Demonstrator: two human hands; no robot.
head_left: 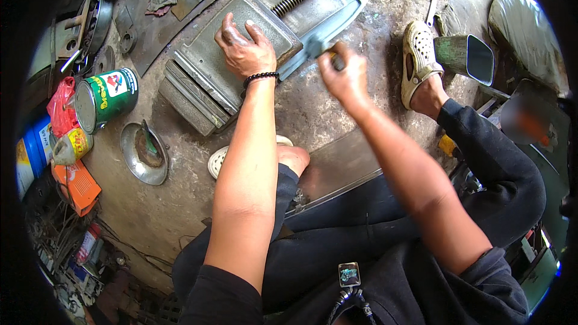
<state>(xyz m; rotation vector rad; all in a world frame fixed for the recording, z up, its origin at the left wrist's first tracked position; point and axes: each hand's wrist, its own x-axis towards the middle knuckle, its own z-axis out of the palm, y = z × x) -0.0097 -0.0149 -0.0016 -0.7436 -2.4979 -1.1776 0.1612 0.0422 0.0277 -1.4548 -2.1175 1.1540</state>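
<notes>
Single head view: worn on my head, facing steeply down, close over my forearms, lap and the floor (337, 108).

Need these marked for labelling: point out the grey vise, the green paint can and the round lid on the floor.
grey vise (241, 54), head view, on its flat top under the left hand.
green paint can (114, 93), head view, on its side wall.
round lid (129, 159), head view, on its left rim.

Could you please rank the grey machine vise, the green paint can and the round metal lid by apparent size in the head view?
1. Grey machine vise, by far the largest, under the left hand.
2. Green paint can, lying on its side.
3. Round metal lid; it looks close to the can, so this order is unsure.
</notes>
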